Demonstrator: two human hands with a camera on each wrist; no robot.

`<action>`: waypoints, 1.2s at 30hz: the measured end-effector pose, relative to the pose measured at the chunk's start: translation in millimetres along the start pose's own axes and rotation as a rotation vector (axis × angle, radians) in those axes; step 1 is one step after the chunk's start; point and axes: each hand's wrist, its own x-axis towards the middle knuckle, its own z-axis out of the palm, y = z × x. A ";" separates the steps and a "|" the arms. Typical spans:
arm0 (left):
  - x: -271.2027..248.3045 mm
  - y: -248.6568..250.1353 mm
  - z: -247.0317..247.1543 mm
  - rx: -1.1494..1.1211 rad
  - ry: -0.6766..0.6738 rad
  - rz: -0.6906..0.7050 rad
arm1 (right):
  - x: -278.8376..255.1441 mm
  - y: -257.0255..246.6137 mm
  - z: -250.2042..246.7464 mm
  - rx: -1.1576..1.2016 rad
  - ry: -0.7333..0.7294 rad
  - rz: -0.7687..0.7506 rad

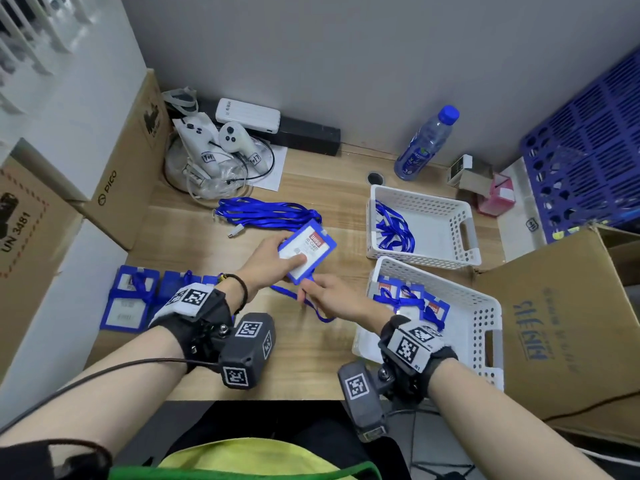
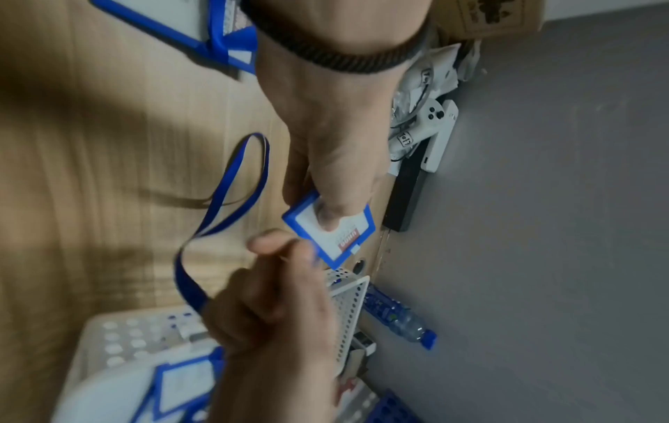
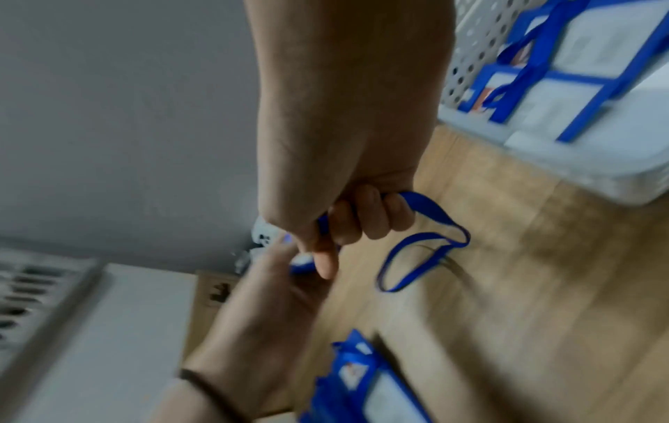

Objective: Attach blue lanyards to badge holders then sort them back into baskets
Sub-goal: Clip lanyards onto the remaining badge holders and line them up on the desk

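Observation:
My left hand point(image 1: 277, 263) point(image 2: 326, 183) holds a blue badge holder point(image 1: 306, 251) point(image 2: 333, 231) above the table's middle, thumb pressed on its clear front. Close beside its lower corner, my right hand point(image 1: 325, 292) point(image 3: 347, 223) grips a blue lanyard point(image 1: 311, 306) point(image 3: 427, 243) point(image 2: 217, 217); the strap's loop trails down onto the wood. A bundle of loose blue lanyards point(image 1: 266, 213) lies further back. Several badge holders point(image 1: 131, 299) lie at the left. The near white basket point(image 1: 481, 310) holds badge holders with lanyards point(image 1: 408, 299); the far white basket point(image 1: 450, 209) holds blue lanyards point(image 1: 391, 230).
Cardboard boxes point(image 1: 128, 168) line the left side and another box point(image 1: 568, 323) stands at the right. White controllers with cables point(image 1: 221, 147), a power bank point(image 1: 247, 114), a water bottle point(image 1: 426, 143) and a blue crate point(image 1: 588, 150) sit along the back and right.

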 end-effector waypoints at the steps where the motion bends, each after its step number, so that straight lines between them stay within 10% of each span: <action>1: 1.6 -5.9 -3.3 0.118 0.020 0.047 | 0.0 -7.0 -1.2 0.033 0.012 -0.028; 8: -15.5 -2.4 -7.9 0.677 -0.402 0.067 | 0.5 -25.3 -32.2 0.057 0.218 -0.108; 13: -22.9 12.9 -10.3 0.549 -0.661 0.083 | -3.2 -6.8 -46.3 -0.009 0.309 0.002; 20: -20.3 23.2 -30.7 -0.003 -0.331 0.110 | -18.0 6.8 -27.7 -0.095 0.044 0.054; 28: -8.2 5.0 -29.0 0.134 -0.103 -0.065 | -14.0 -21.7 -21.5 -0.107 0.031 -0.089; 36: -14.6 11.9 -15.4 0.550 -0.635 0.000 | -6.2 -22.1 -44.8 -0.134 0.237 -0.069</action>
